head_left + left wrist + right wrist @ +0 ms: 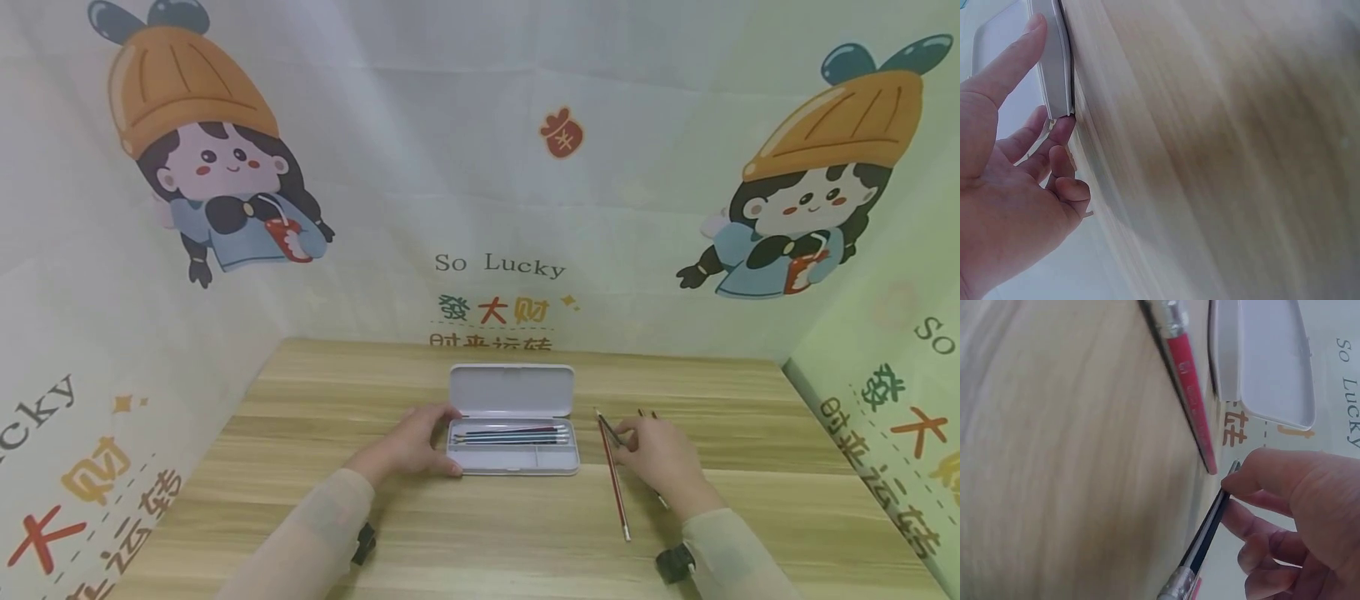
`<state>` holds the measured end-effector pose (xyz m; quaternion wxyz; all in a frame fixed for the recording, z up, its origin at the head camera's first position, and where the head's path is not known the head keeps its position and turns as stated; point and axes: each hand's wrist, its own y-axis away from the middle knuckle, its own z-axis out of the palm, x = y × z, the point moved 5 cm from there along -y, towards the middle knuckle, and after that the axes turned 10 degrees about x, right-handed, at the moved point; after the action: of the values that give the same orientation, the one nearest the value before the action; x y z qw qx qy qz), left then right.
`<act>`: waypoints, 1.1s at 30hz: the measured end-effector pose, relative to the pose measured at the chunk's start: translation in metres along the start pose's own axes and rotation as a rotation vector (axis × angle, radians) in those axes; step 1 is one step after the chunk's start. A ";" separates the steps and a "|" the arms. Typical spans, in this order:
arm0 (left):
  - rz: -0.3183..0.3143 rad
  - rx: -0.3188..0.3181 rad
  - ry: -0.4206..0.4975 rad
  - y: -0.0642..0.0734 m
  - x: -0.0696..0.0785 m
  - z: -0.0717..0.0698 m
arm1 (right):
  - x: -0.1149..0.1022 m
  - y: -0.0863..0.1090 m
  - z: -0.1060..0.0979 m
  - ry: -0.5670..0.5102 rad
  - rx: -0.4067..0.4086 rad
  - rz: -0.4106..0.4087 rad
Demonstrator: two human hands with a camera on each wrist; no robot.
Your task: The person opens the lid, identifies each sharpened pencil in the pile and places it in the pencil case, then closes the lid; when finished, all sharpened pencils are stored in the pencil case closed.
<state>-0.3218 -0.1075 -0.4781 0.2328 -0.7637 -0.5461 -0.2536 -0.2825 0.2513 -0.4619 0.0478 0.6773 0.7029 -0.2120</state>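
Note:
A white pencil case (480,461) lies on the table with its lid (512,390) raised; several pencils (510,436) lie in its back compartment. My left hand (411,442) holds the case's left end, thumb (1019,56) at the front wall and fingers round the side. To the right of the case my right hand (660,454) pinches a dark pencil (1207,528) between thumb and forefinger. Its silver ferrule (1177,584) points towards the wrist camera. A red pencil (617,487) lies on the table between the case and my right hand.
More slim dark and red tips (647,412) show just beyond my right hand, partly hidden by it. The wooden table (337,375) meets a printed cloth (390,208) at the back and on both sides. Black wrist straps (675,564) sit under both sleeves.

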 end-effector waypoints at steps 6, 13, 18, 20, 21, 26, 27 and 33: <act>-0.003 0.000 -0.002 0.000 -0.001 0.000 | -0.001 0.000 -0.003 0.004 0.013 -0.022; -0.004 -0.008 0.002 0.002 0.000 0.001 | -0.004 0.000 -0.007 0.006 0.046 -0.093; -0.001 -0.001 0.011 0.001 0.000 0.001 | -0.010 0.000 -0.009 -0.023 0.055 -0.143; 0.000 -0.001 0.014 0.000 0.000 0.000 | -0.013 0.000 -0.009 -0.032 0.058 -0.157; 0.002 -0.001 0.015 0.000 0.000 0.001 | -0.014 0.000 -0.009 -0.042 0.060 -0.161; 0.006 -0.001 0.010 -0.001 -0.002 0.002 | -0.025 -0.001 -0.007 -0.045 0.068 -0.199; 0.008 0.000 0.009 -0.001 -0.002 0.002 | -0.028 -0.001 -0.007 -0.044 0.068 -0.210; 0.012 0.004 0.004 -0.001 -0.003 0.001 | -0.046 -0.004 -0.003 -0.044 0.069 -0.250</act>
<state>-0.3237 -0.1084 -0.4809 0.2369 -0.7659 -0.5418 -0.2525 -0.2822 0.2098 -0.4425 0.0132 0.5809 0.7728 -0.2554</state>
